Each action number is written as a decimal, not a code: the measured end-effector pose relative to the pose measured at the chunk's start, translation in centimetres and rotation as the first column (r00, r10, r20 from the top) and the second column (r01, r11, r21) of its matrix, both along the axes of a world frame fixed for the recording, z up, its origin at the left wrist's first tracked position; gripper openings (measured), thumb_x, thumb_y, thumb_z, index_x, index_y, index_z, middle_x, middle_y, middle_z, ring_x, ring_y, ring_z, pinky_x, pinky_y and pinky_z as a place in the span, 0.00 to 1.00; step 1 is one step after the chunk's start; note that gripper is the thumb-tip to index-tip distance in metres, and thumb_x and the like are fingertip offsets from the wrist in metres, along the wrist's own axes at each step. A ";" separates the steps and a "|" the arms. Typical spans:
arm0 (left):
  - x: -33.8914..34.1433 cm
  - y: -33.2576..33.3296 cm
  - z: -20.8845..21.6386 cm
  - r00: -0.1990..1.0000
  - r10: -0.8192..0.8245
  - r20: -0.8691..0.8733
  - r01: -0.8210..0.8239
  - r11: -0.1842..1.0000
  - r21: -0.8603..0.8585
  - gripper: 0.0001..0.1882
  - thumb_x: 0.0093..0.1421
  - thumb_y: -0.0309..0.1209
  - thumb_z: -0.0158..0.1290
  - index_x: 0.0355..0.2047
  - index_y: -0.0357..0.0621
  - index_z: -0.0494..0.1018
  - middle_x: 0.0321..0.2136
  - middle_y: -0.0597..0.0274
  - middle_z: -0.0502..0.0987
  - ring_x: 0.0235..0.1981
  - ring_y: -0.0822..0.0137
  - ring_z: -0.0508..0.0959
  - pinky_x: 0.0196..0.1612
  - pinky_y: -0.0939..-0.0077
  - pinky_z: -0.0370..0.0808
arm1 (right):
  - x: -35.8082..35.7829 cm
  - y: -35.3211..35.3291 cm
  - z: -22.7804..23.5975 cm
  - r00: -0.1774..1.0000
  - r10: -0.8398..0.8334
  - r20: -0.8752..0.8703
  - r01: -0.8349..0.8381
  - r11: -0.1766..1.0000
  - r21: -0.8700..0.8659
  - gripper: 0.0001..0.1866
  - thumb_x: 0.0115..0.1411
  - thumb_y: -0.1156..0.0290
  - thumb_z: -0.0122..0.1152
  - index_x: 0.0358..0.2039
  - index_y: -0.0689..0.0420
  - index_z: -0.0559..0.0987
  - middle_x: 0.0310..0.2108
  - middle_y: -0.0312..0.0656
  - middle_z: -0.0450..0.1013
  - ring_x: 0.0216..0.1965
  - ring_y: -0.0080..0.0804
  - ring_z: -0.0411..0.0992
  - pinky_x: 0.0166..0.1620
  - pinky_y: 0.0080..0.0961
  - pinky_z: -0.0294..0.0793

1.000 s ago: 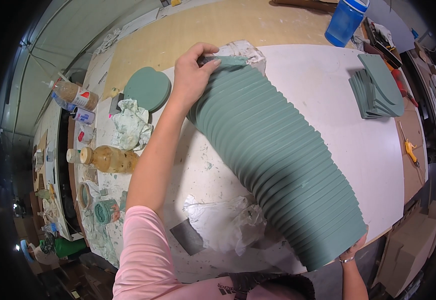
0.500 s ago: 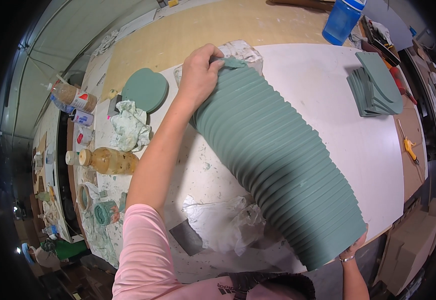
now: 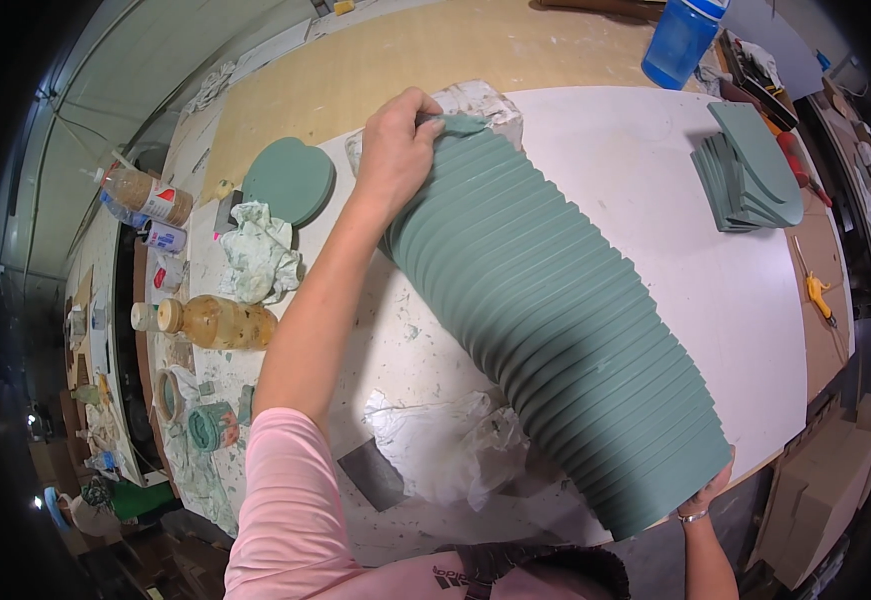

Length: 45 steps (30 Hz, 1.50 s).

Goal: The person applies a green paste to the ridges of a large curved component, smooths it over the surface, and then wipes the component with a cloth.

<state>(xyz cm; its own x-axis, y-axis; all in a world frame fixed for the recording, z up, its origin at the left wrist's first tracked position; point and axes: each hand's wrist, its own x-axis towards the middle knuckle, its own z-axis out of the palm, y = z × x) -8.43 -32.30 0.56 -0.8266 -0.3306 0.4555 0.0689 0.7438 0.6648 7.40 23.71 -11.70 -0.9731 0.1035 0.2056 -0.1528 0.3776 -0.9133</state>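
Main item: a long green ribbed stack (image 3: 556, 330), lying at a slant over the counter (image 3: 416, 340), far end upper left, near end lower right by the counter's near edge. Many thin layers packed face to face, edges stepped like ridges.

Left hand (image 3: 399, 145) is grasping the far-left corner of it — thumb on top, fingers curled round the end. A stained white block (image 3: 491, 103) sits right by that end. Right hand (image 3: 713, 485) is up against the near-right end, mostly hidden by the stack; it touches the edge, but can't tell how tightly it's closed. Metal band (image 3: 694, 517) on that wrist.

Left of the stack: white crumpled cloth (image 3: 456, 450), partly over a dark grey sheet (image 3: 368, 475). Further left, green round piece (image 3: 289, 182) with a green-stained rag (image 3: 258, 250) nearer the person, then a bottle of amber liquid (image 3: 221, 322) on its side and a green-smeared jar (image 3: 214, 427).

Right side, well apart from the stack: small pile of curved green pieces (image 3: 766, 175), yellow-handled tool (image 3: 819, 292) near it. Blue bottle (image 3: 683, 45) stands at the far right.
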 end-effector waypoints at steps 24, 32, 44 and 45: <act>-0.3 1.5 -0.2 0.999 -0.011 -0.032 0.009 0.998 -0.069 0.05 0.54 0.21 0.55 0.32 0.36 0.71 0.23 0.56 0.75 0.26 0.66 0.73 0.33 0.73 0.71 | 0.0 -0.1 0.6 0.999 0.033 0.016 -0.034 0.999 0.011 0.27 0.59 0.41 0.48 0.26 0.55 0.59 0.23 0.30 0.57 0.26 0.18 0.55 0.29 0.18 0.59; 1.1 0.7 -0.1 0.999 0.047 0.004 -0.047 0.998 -0.041 0.06 0.55 0.23 0.55 0.33 0.36 0.71 0.23 0.58 0.74 0.26 0.68 0.72 0.34 0.75 0.70 | -0.2 -0.9 1.3 0.999 0.029 0.028 -0.029 1.000 0.008 0.27 0.58 0.41 0.48 0.27 0.56 0.60 0.24 0.31 0.58 0.26 0.19 0.57 0.29 0.19 0.61; 3.5 5.7 1.8 0.990 -0.124 0.067 0.123 0.992 0.017 0.07 0.55 0.23 0.55 0.33 0.36 0.70 0.26 0.61 0.73 0.28 0.69 0.71 0.36 0.75 0.70 | -0.1 -0.4 1.0 1.000 0.020 -0.014 -0.019 0.999 0.034 0.20 0.60 0.52 0.46 0.26 0.57 0.59 0.23 0.32 0.57 0.25 0.20 0.55 0.28 0.19 0.59; 3.7 5.9 1.9 0.986 -0.137 0.092 0.137 0.991 0.008 0.07 0.55 0.23 0.55 0.33 0.37 0.70 0.27 0.60 0.73 0.29 0.68 0.71 0.36 0.75 0.69 | -0.2 -0.7 1.6 0.998 0.052 -0.018 -0.051 0.997 0.065 0.20 0.60 0.52 0.46 0.25 0.57 0.59 0.22 0.32 0.57 0.24 0.20 0.55 0.28 0.20 0.58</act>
<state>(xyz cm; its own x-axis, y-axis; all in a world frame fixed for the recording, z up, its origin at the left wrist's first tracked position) -4.71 -26.42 2.48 -0.9026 -0.2124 0.3745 0.1080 0.7302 0.6746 7.17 22.96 -10.11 -0.9725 0.0391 0.2297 -0.1917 0.4265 -0.8840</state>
